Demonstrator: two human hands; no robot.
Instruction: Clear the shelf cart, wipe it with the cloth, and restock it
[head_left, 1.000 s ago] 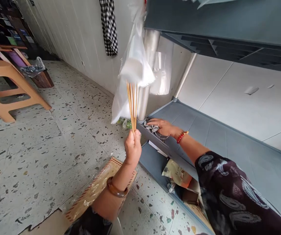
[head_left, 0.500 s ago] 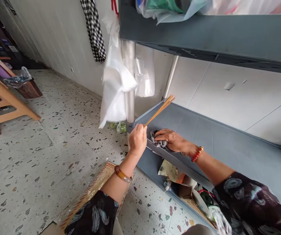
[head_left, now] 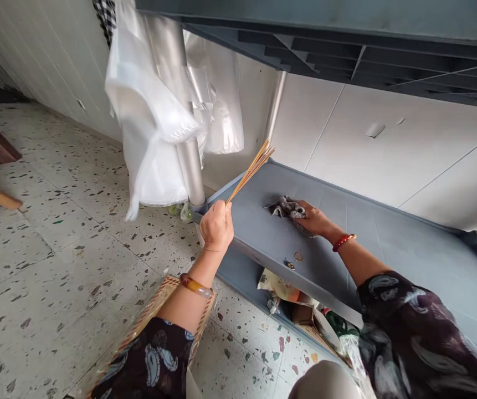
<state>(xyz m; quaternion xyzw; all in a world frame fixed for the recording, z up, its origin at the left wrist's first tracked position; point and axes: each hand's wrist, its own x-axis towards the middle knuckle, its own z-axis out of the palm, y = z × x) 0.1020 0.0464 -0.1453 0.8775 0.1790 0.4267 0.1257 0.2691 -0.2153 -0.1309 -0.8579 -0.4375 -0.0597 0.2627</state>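
Note:
A bundle of thin orange-brown sticks [head_left: 251,170] points up and away from my left hand [head_left: 217,226], which is closed around its lower end just off the shelf's left corner. My right hand [head_left: 313,219] grips a crumpled dark grey patterned cloth [head_left: 287,207] and presses it on the grey plastic shelf [head_left: 258,221]. Near the shelf's front edge lie a small ring-shaped thing [head_left: 298,256] and a small dark and metallic bit [head_left: 290,266], too small to name.
A metal post [head_left: 191,172] with white plastic bags [head_left: 155,149] stands at the shelf's left corner. Overhead runs an upper shelf [head_left: 346,25]. Packets and a box [head_left: 302,315] sit on the level below. Flat cardboard [head_left: 167,293] lies on the speckled floor.
My right hand has moved the cloth from the front edge farther in across the shelf, uncovering the two small things. The view has shifted closer; my left hand still holds the sticks.

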